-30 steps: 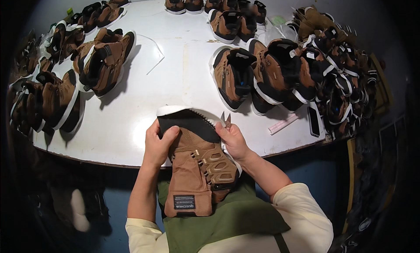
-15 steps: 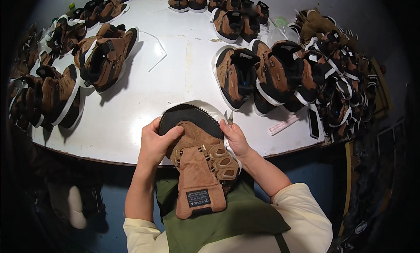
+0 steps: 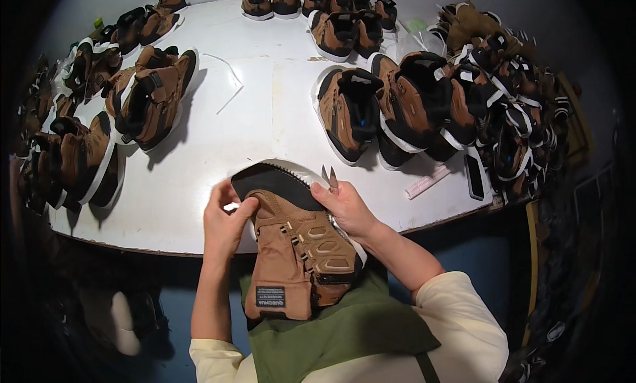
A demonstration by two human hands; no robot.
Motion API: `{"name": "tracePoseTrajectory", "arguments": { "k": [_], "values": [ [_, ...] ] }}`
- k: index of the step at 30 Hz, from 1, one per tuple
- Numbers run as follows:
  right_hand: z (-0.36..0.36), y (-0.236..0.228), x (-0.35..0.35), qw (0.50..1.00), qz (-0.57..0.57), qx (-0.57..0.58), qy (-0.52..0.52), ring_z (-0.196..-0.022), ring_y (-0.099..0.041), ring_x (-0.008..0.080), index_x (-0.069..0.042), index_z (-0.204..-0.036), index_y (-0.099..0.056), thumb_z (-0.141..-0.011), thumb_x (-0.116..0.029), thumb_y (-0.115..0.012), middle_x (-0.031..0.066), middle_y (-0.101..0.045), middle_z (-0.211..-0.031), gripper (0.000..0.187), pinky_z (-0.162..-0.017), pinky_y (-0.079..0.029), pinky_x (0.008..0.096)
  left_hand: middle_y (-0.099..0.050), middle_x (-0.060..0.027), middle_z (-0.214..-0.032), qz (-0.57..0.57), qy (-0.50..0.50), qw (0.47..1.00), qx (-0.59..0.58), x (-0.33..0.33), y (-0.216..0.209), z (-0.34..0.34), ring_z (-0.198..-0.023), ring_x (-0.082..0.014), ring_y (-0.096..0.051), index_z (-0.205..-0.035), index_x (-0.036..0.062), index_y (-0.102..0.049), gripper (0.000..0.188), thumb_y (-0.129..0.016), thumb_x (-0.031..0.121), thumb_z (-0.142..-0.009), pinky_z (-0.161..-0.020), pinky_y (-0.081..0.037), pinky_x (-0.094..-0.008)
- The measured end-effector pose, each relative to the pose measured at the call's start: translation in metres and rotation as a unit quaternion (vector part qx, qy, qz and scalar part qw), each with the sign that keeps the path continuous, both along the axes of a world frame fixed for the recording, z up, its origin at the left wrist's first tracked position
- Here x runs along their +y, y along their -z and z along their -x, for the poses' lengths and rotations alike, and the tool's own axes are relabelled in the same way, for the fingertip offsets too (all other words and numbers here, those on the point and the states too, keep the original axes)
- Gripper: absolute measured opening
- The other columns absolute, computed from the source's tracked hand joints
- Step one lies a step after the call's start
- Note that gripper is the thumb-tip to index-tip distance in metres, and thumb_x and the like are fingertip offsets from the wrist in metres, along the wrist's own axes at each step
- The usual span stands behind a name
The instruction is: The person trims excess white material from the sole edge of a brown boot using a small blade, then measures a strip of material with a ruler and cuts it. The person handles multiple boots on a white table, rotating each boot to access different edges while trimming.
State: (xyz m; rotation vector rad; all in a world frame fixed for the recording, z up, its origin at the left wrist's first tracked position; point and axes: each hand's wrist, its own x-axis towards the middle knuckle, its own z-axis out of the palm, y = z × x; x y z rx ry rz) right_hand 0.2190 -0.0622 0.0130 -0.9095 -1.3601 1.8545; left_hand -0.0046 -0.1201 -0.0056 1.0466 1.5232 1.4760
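A brown shoe upper with a black toe and a jagged stitched rim lies tilted between my hands, its toe over the table edge and its tongue down toward my green apron. At its left side, my left hand pinches the rim between thumb and fingers. My right hand grips the opposite rim, thumb on top of the black toe. Pointed blades of small snips stick up from that same right hand; their handles are hidden in the palm. White material shows behind the toe.
Finished-looking brown and black shoes stand in rows on the white table, with more at the left and back. A phone and a pink-white stick lie at the right, beside a heap of shoes.
The shoe upper has turned, its tongue swinging to the left and its side panel showing more. My left hand has shifted slightly left and down along the rim. The snips stay in my right hand.
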Motion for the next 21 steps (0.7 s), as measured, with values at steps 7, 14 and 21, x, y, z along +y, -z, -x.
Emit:
{"name": "tracePoseTrajectory", "arguments": {
  "k": [7,14,21],
  "values": [
    [0.013,-0.018,0.001,1.0,-0.018,-0.016,-0.018,-0.07,-0.039,0.0024,0.0,-0.094,-0.06,-0.099,-0.031,-0.054,-0.0069,-0.048,-0.077,0.032,-0.06,-0.037,0.021,-0.059,-0.0079,-0.084,-0.203,0.061,0.935,0.286,-0.025,-0.061,-0.019,-0.066,-0.0144,-0.055,-0.092,-0.0007,-0.065,0.018,-0.069,-0.006,-0.076,-0.058,-0.044,-0.0247],
    [0.025,-0.008,0.008,0.997,-0.035,-0.031,-0.064,-0.078,-0.049,0.0028,0.002,-0.1,-0.06,-0.1,-0.029,-0.053,-0.003,-0.06,-0.088,0.031,-0.069,-0.045,0.021,-0.056,-0.0085,-0.079,-0.093,0.107,0.954,0.265,-0.027,-0.04,-0.022,-0.067,-0.0151,-0.058,-0.092,-0.0031,-0.064,0.017,-0.07,-0.004,-0.076,-0.058,-0.046,-0.0251],
    [0.046,0.002,0.01,0.989,-0.062,-0.107,-0.076,-0.066,-0.041,0.0047,0.001,-0.088,-0.059,-0.099,-0.028,-0.052,-0.005,-0.049,-0.07,0.033,-0.057,-0.037,0.0237,-0.059,-0.0117,-0.08,-0.064,0.094,0.934,0.338,-0.027,-0.04,-0.017,-0.068,-0.0243,-0.061,-0.085,-0.0021,-0.064,0.011,-0.071,-0.001,-0.076,-0.06,-0.049,-0.0307]
  ]
}}
